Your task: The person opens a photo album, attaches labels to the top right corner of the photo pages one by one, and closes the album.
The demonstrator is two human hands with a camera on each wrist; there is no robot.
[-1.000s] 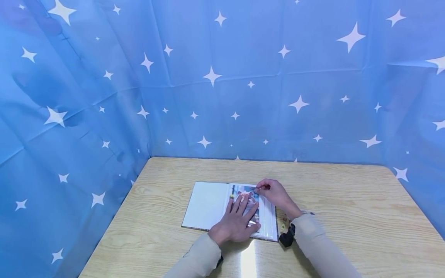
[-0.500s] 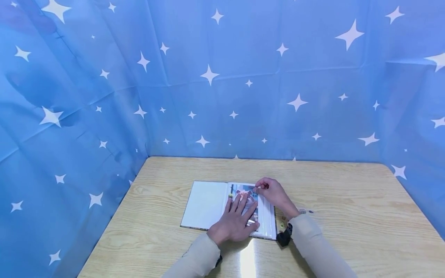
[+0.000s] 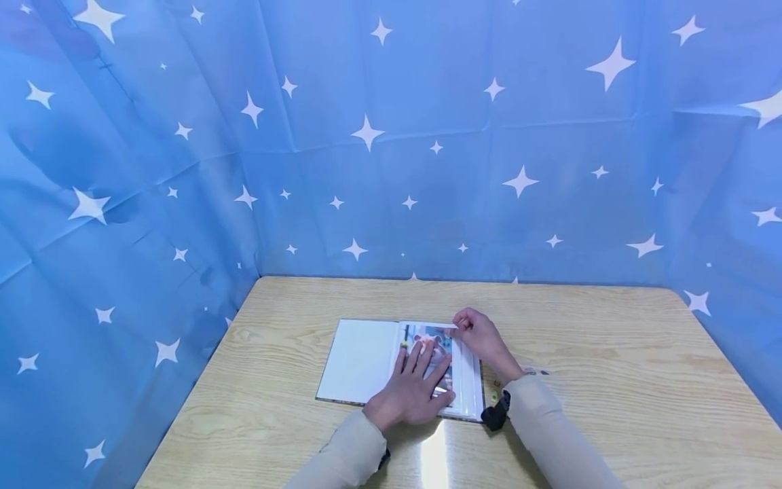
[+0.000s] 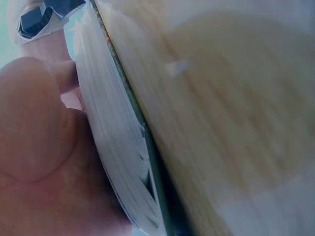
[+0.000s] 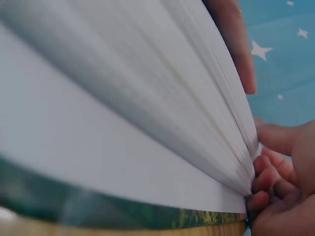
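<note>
A blue curtain [image 3: 140, 285] with white stars hung along the table's left edge and behind its far edge. On the table [image 3: 256, 421], somewhat closer to the far left corner than to the far right one, lay an open photo album [image 3: 360, 360], its left side plain white. The left hand [image 3: 411, 392] rested palm down on the right side, fingers straight and spread, gripping nothing, partly covering a photo [image 3: 440, 336]. At the album's far right corner the right hand [image 3: 482, 338] pinched the edge of the pages, thumb on top, other fingers curled; how many pages it held could not be told. A black device [image 3: 496, 411] sat at the right wrist, near small coloured prints [image 3: 536, 371] on the table.
</note>
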